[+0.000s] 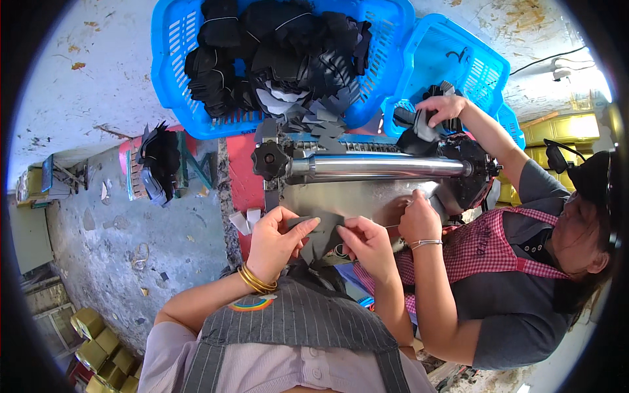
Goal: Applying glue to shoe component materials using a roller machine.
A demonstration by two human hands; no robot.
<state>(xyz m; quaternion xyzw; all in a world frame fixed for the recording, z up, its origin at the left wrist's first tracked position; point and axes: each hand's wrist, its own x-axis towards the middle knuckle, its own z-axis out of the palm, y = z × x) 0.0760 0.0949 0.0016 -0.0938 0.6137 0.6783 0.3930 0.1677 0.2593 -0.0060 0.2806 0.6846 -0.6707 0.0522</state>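
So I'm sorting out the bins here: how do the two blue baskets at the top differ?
The large blue basket is heaped with dark fabric pieces; the smaller blue basket shows mostly bare lattice, with only a few dark pieces at its lower edge. The large one lies level behind the machine's metal roller; the smaller sits tilted, and a co-worker's hand reaches at it. Both are blue slotted plastic.

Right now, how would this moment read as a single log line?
left hand: holds dark fabric piece | right hand: pinches same piece | ahead: metal roller | co-worker's hand: beside
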